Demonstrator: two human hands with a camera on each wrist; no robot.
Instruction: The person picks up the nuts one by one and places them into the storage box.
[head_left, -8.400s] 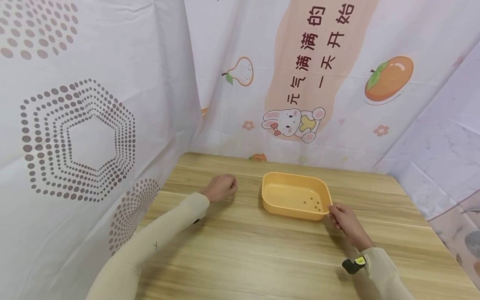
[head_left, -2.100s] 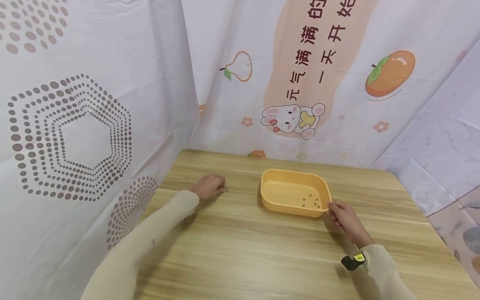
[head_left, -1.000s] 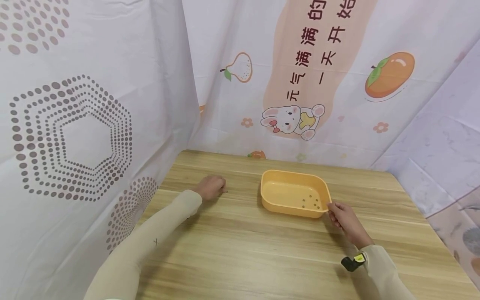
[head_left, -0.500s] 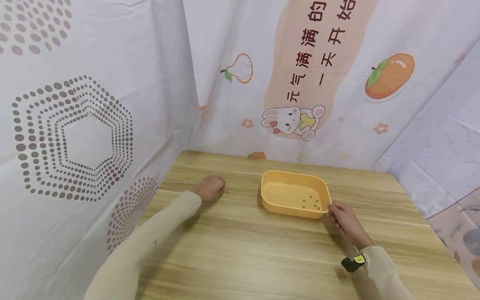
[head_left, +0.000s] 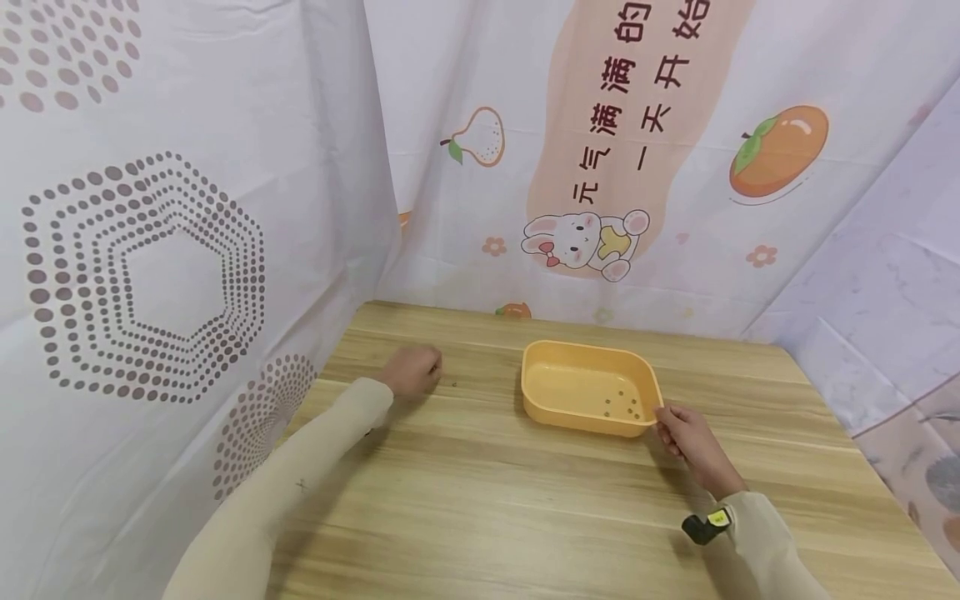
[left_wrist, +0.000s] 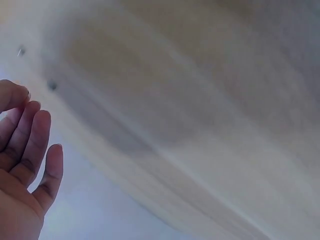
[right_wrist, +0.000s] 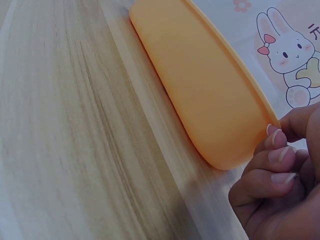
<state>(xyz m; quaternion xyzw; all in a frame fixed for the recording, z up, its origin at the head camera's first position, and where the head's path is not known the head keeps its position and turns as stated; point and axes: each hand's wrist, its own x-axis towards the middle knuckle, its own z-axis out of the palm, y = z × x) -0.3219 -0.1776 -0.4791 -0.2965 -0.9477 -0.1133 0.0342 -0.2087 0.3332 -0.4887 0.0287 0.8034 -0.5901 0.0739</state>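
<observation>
My right hand (head_left: 693,446) pinches the near right corner of a yellow-orange plastic tray (head_left: 536,410) by its rim. In the right wrist view, the thumb and fingertips meet at the rim of the tray (right_wrist: 200,95). Several small dark round pieces (head_left: 621,393) lie in the right part of the tray. My left hand (head_left: 412,371) is left of the tray, low over the table, its fingers loosely bent. One small dark piece (head_left: 453,384) lies just right of it. The left wrist view shows two such small pieces (left_wrist: 52,85) near the fingertips, with nothing visible in the fingers.
The wood-grain table (head_left: 487,517) carries the tray near its back edge. A white curtain with a rabbit and fruit print (head_left: 480,217) hangs behind it. A dotted white curtain (head_left: 300,208) closes off the left, a pale one (head_left: 870,317) the right.
My left hand has drawn back to the left, leaving a small dark piece in sight that was at its fingertips. The right hand and tray have kept their places.
</observation>
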